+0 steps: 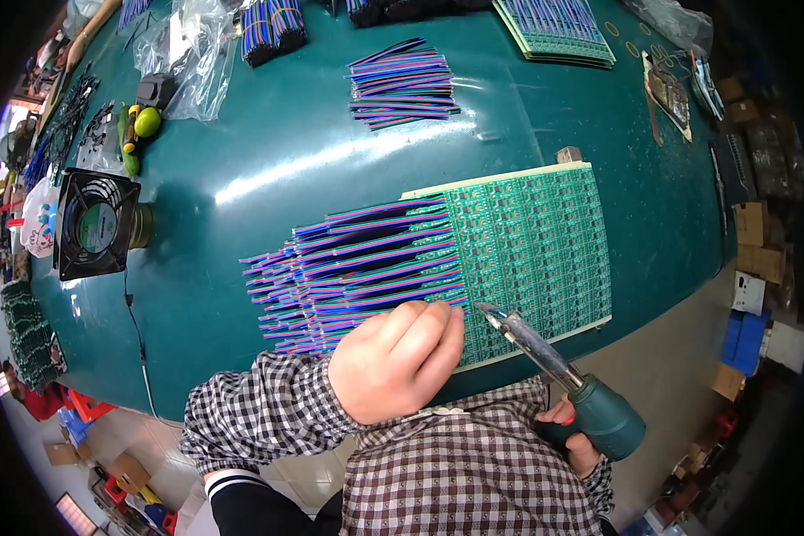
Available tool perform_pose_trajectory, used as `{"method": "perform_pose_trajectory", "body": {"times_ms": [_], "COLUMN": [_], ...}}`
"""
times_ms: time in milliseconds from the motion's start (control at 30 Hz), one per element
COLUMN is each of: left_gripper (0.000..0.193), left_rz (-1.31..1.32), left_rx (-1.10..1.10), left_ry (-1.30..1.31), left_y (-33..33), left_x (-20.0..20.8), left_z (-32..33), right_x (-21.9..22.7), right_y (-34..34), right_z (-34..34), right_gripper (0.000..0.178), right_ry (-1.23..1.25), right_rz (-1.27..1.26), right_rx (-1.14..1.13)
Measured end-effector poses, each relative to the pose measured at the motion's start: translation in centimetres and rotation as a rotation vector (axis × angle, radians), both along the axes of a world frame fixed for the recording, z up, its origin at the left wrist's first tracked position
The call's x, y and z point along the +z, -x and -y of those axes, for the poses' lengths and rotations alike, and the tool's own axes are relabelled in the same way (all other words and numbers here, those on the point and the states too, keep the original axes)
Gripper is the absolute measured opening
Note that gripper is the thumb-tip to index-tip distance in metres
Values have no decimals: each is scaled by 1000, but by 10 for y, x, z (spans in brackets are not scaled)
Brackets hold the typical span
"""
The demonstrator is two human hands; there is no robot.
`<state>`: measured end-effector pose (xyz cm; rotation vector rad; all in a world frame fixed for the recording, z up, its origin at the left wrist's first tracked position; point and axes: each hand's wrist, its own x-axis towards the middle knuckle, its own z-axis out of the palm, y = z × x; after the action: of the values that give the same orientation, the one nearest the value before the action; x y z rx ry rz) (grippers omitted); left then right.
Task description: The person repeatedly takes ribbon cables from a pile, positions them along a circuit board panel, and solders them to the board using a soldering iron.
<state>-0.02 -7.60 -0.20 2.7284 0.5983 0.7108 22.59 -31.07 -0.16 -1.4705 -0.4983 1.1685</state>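
Observation:
A green circuit board panel (531,246) lies on the teal table (268,152) close to its near edge. Many multicoloured ribbon wires (348,263) fan out leftward from the panel's left side. My left hand (393,357) rests on the nearest wires where they meet the board, fingers curled and pinching a wire end. My right hand (573,438) grips the green handle of a soldering iron (545,357). Its metal tip points up-left and sits at the board's lower left edge, just right of my left fingers.
A small black fan (96,225) stands at the table's left with its cable running off the near edge. A loose bundle of cut wires (402,85) lies farther back. More green panels (558,29), plastic bags (192,54) and wire bundles (272,27) line the far edge.

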Motion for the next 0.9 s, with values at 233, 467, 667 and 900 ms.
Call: {"method": "perform_pose_trajectory", "body": {"times_ms": [233,467,667,900], "left_gripper": [37,36,37,38], "left_rz": [-3,-4,-14,-13], "left_rx": [5,6,0,-6], "left_ry": [1,11,30,17], "left_y": [0,0,0,0], "left_x": [-2,-2,0,0], "left_z": [1,2,1,0], "right_x": [-2,1,5,16], "right_y": [4,1,6,3], "right_z": [0,-4,-5,-17], "right_gripper": [73,67,69,74], "right_ry": [3,52,25,88], "right_rz": [-20,-30,-14,20], "right_rx": [-55,20,-20,41]}}
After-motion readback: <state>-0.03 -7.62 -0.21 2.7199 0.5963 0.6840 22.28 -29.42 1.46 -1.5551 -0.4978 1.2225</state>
